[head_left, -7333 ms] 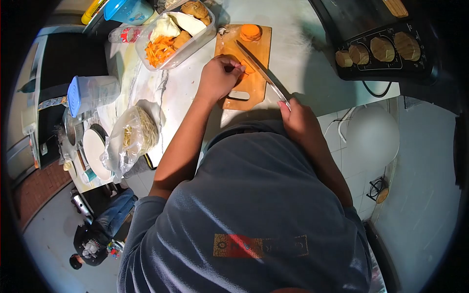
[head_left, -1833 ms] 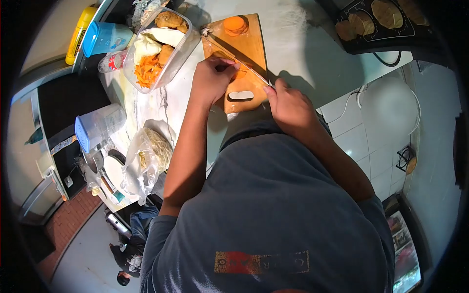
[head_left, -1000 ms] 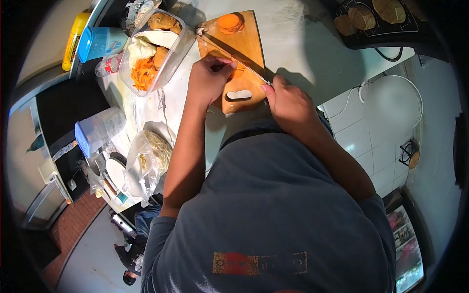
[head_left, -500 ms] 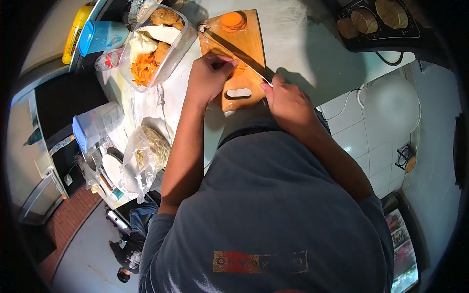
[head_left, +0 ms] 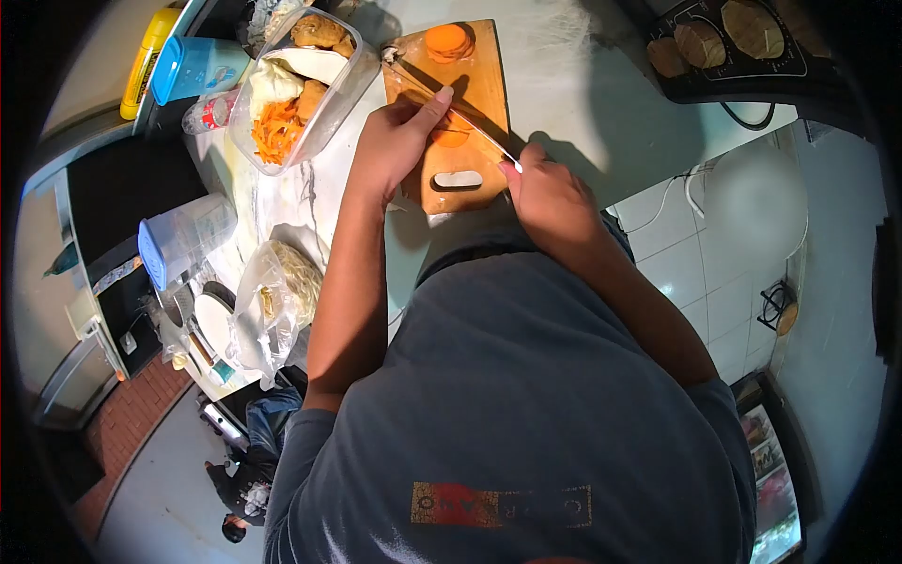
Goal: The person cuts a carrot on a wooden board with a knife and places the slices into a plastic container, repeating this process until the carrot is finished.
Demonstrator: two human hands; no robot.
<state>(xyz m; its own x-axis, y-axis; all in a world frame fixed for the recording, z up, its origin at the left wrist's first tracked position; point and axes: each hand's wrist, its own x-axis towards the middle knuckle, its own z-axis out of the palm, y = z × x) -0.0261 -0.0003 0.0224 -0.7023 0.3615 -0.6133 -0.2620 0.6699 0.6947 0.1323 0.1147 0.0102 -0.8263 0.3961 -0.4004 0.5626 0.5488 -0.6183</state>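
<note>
A wooden cutting board (head_left: 489,56) lies in front of me with a stack of round carrot slices (head_left: 449,42) at its far end. My right hand (head_left: 554,193) is closed round the handle of a knife (head_left: 484,133), whose blade runs diagonally across the board. On the board near the blade lies another orange carrot slice (head_left: 451,138). My left hand (head_left: 399,141) is at the left side of the blade, thumb stretched to its edge. Its other fingers are curled and mostly hidden, and what they hold cannot be made out.
To the left stands a clear plastic container (head_left: 324,117) with shredded carrot (head_left: 275,132) and potatoes (head_left: 318,33). Nearer are a blue-lidded box (head_left: 188,235) and a plastic bag (head_left: 268,310). A black stove (head_left: 742,70) is at the upper right. Another person (head_left: 246,475) is at the lower left.
My left thumb has moved up from the carrot to the blade, and the left hand has shifted slightly left. My right hand still holds the knife in nearly the same place.
</note>
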